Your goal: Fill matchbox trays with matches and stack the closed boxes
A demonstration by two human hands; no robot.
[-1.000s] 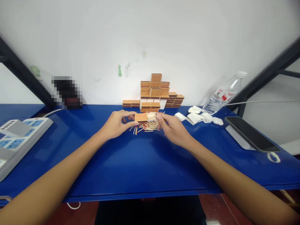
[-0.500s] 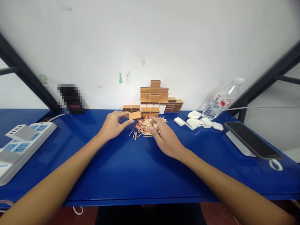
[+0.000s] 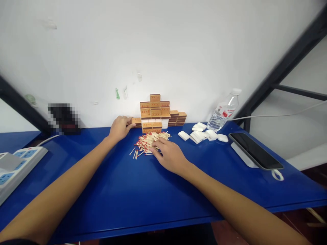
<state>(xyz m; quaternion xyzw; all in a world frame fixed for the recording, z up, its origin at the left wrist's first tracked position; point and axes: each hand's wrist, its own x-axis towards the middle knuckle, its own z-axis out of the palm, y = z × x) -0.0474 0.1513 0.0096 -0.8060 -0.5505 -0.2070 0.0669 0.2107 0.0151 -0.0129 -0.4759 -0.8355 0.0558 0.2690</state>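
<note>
At the left end of the low matchbox stack [image 3: 136,120], my left hand [image 3: 119,129] is closed, thumb and fingers around a matchbox that they mostly hide. My right hand [image 3: 170,154] rests at the right side of a loose pile of red-tipped matches [image 3: 145,143]. Its fingers are bent, with thumb and forefinger slightly apart, and I see nothing held between them. Behind the pile stands a stepped tower of orange matchboxes [image 3: 155,104] against the wall, with white pieces in its lower part. A further matchbox stack [image 3: 178,118] adjoins it on the right.
White matchbox trays [image 3: 198,136] lie in a heap on the right of the blue table [image 3: 122,200]. A tilted water bottle [image 3: 222,114] leans behind them. Farther right is a phone [image 3: 255,149] on a white block. A power strip [image 3: 20,166] lies at the left.
My left hand has carried a matchbox from above the matches to the left end of the low stack. My right hand has lowered onto the pile. The camera view has shifted.
</note>
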